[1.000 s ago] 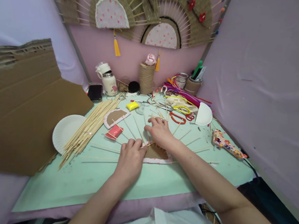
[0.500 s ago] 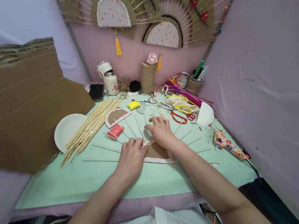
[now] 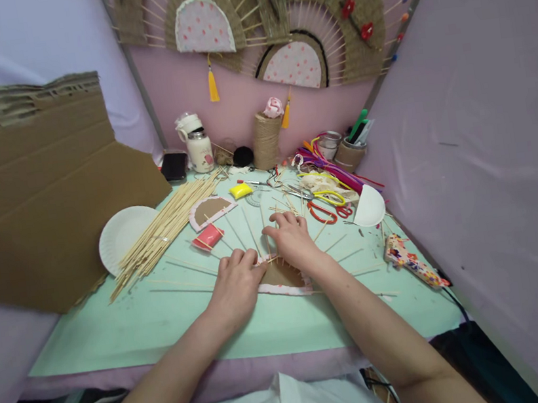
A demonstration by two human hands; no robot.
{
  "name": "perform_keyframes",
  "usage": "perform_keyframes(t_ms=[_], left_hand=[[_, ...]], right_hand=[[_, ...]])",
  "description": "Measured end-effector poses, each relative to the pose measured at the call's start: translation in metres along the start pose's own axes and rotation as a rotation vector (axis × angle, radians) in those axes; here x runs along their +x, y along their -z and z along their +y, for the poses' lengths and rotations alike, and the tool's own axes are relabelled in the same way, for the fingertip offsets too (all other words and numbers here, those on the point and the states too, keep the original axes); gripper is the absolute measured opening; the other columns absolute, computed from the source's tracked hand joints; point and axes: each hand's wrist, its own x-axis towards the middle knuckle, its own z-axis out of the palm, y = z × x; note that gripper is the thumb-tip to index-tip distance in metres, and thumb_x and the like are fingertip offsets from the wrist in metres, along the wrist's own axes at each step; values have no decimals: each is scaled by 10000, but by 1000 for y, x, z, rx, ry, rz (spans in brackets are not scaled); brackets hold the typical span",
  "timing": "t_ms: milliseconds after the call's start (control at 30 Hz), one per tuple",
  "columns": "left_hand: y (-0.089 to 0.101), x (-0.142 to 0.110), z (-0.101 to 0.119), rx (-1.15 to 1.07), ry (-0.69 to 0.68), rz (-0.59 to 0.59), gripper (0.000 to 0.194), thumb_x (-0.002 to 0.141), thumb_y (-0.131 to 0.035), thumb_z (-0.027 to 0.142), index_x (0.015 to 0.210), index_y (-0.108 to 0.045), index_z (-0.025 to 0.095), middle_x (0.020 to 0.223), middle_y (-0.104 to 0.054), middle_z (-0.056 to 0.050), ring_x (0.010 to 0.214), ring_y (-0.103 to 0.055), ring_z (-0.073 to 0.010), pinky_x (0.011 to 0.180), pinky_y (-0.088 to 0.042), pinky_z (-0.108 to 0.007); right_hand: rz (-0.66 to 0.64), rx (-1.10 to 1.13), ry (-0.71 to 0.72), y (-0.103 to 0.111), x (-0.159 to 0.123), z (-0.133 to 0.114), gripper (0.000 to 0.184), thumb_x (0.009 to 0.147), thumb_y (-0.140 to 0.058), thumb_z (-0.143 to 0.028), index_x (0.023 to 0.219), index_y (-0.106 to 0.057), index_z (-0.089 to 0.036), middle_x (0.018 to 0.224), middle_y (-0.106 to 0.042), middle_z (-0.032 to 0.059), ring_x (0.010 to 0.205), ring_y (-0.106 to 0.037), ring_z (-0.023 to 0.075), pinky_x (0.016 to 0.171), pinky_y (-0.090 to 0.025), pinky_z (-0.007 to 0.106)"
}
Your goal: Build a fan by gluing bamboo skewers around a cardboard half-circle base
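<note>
A half-round cardboard piece [image 3: 284, 279] with a pink-and-white fabric rim lies flat in front of me, with several thin bamboo sticks [image 3: 234, 231] fanning out from its curved edge. My left hand [image 3: 237, 281] is closed over the left side of this piece, its thumb along the rim. Above the upper edge, my right hand [image 3: 290, 235] has bent fingers, with thumb and forefinger at an upright stick near the middle. The fingers partly hide that contact. The right forearm passes over the piece's right side.
A second rimmed half-round [image 3: 211, 210], a red packet [image 3: 207, 236] and a stick bundle [image 3: 163, 225] on a paper plate [image 3: 110, 239] lie left. Scissors [image 3: 323, 213], pipe cleaners [image 3: 331, 170] and a patterned glue gun [image 3: 410, 261] are right. Large cardboard [image 3: 52, 210] stands left.
The view has shifted very slightly. Both hands keep nearly the same place and pose, and the cardboard piece and sticks stay where they were.
</note>
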Motion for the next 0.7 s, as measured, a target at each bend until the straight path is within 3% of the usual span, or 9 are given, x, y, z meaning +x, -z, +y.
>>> perform_keyframes(t_ms=[700], left_hand=[[0, 0, -2, 22, -12, -9, 272, 965, -445, 190, 1092, -680, 243, 1040, -553, -82, 979, -430, -245, 760, -322, -380]], right_hand=[[9, -16, -9, -4, 0, 0, 370, 897, -446, -128, 1168, -649, -277, 1380, -476, 104, 1243, -352, 282, 956, -285, 446]])
